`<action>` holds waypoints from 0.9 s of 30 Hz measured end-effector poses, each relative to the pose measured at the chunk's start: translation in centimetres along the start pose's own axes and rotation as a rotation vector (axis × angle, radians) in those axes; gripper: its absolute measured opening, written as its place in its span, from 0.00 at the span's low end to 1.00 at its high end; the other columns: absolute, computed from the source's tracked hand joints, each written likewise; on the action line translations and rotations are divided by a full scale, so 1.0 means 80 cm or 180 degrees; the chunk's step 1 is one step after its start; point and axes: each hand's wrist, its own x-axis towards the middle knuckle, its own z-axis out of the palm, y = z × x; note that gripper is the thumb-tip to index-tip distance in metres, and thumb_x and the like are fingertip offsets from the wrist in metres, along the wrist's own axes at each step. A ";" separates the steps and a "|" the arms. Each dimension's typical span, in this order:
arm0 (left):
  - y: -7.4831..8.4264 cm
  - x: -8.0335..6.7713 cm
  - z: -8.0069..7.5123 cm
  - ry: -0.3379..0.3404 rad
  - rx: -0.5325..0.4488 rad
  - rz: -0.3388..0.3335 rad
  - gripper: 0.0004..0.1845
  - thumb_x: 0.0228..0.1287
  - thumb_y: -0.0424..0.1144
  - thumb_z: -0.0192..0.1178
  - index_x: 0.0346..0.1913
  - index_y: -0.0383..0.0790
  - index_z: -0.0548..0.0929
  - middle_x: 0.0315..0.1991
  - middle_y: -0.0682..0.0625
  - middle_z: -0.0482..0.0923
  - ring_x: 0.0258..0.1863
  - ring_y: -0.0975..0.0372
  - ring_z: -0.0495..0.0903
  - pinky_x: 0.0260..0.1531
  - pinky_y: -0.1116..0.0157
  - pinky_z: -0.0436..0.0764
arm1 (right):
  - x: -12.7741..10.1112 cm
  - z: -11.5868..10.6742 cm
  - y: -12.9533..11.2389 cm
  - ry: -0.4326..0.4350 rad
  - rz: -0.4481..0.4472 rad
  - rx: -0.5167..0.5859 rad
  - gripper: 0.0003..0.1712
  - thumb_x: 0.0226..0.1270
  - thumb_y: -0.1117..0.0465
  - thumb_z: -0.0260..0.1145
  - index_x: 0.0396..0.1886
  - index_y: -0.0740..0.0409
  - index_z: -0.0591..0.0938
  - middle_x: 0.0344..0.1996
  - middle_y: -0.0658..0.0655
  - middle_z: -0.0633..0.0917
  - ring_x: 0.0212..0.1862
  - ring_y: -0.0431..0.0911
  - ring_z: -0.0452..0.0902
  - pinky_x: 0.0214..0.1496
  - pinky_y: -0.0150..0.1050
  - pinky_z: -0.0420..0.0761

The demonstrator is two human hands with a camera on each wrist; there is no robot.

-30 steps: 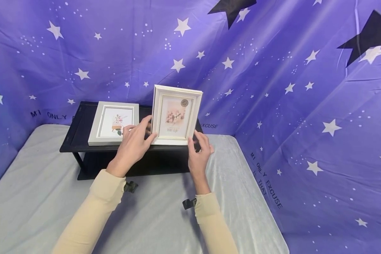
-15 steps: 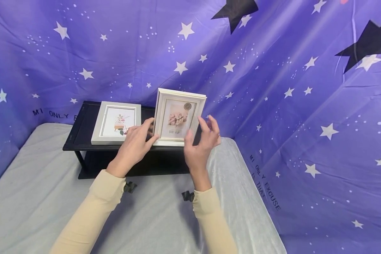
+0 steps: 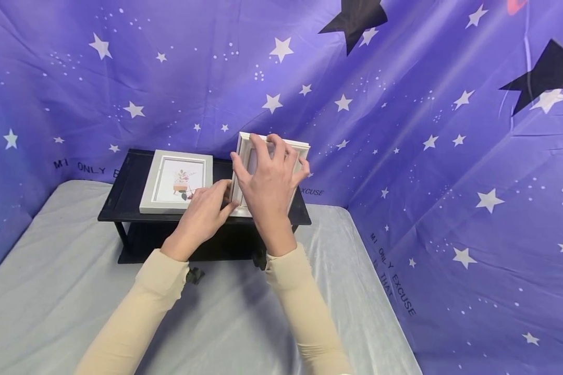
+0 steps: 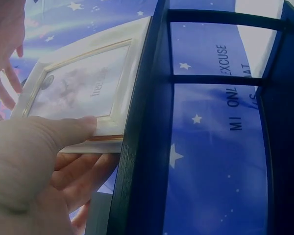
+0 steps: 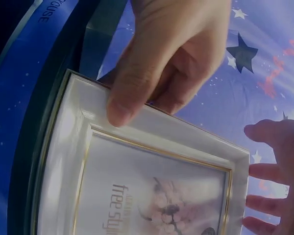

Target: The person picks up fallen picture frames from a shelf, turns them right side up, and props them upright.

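A white picture frame (image 5: 186, 128) with a thin gold inner line and a pink flower print stands upright on the black two-tier shelf (image 3: 133, 179). My left hand (image 3: 200, 216) pinches its lower left side, the thumb (image 4: 78, 129) on the front and the other fingers behind. In the head view my right hand (image 3: 271, 190) is in front of the same frame, fingers spread and bent near its top edge, covering most of the print. The right wrist view has those fingers (image 5: 264, 200) at the top edge; whether they press on it I cannot tell.
A second, silver-white frame (image 3: 149, 195) with a plant print lies face up on the shelf's left part. The shelf stands on a bed-like surface with a pale grey cover (image 3: 225, 323). A purple star-patterned curtain (image 3: 403, 172) hangs behind and to the right.
My right hand has left the frame's lower right side and moved up and left across its front to the top edge. My left hand keeps its hold on the frame's left side.
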 end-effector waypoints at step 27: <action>-0.003 0.001 -0.002 0.0001 -0.0065 -0.0065 0.22 0.76 0.42 0.68 0.66 0.40 0.77 0.48 0.47 0.84 0.42 0.53 0.87 0.38 0.51 0.83 | 0.008 0.018 0.000 0.0174 -0.0025 0.0606 0.20 0.72 0.44 0.74 0.57 0.49 0.86 0.57 0.59 0.78 0.63 0.55 0.72 0.68 0.46 0.75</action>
